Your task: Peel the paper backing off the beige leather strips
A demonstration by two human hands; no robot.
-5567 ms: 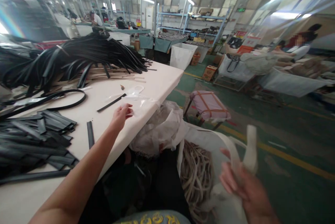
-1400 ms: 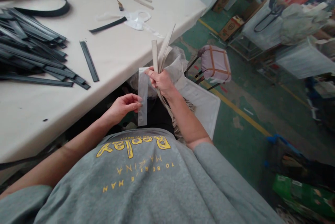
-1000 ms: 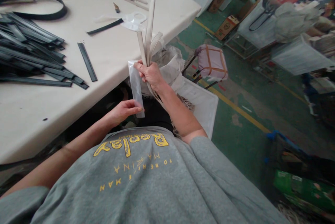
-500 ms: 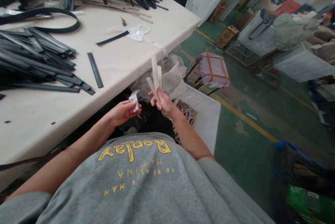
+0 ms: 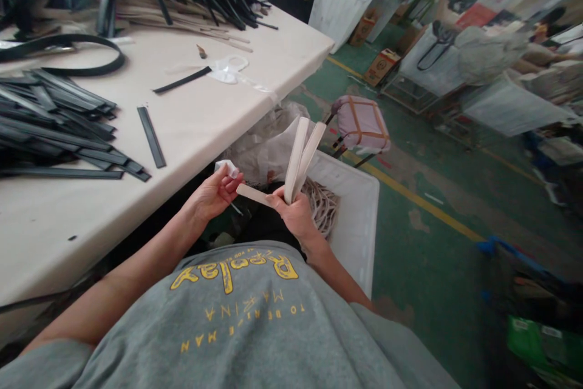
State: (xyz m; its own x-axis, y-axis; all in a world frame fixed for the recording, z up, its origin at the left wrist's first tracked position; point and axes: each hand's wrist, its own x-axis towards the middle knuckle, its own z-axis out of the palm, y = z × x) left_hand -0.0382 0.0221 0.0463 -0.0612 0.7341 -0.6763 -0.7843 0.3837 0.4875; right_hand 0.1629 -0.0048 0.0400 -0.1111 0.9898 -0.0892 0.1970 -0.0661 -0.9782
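Note:
My right hand (image 5: 294,210) is closed around a few pale beige strips (image 5: 300,155). Two of them point up and away from me, while another strip (image 5: 252,194) sticks out leftward, its end close to the fingers of my left hand (image 5: 216,193). Between thumb and fingers, my left hand pinches a small crumpled white piece (image 5: 226,168), which looks like paper or film. Both hands are in front of my body, beside the table edge. Below my right hand, many curled beige strips (image 5: 322,204) lie in a white bin (image 5: 359,195).
On the white table (image 5: 182,128) lie a heap of black strips (image 5: 54,128), a single black strip (image 5: 151,137) and a clear plastic piece (image 5: 229,69). A cushioned stool (image 5: 362,124) stands beyond the bin. Further off are a tall white bin (image 5: 339,6) and a cardboard box (image 5: 381,66).
The strips in my right hand have fanned out, one now turned toward my left hand. My left hand has shifted slightly, still pinching the white piece. The view has turned slightly.

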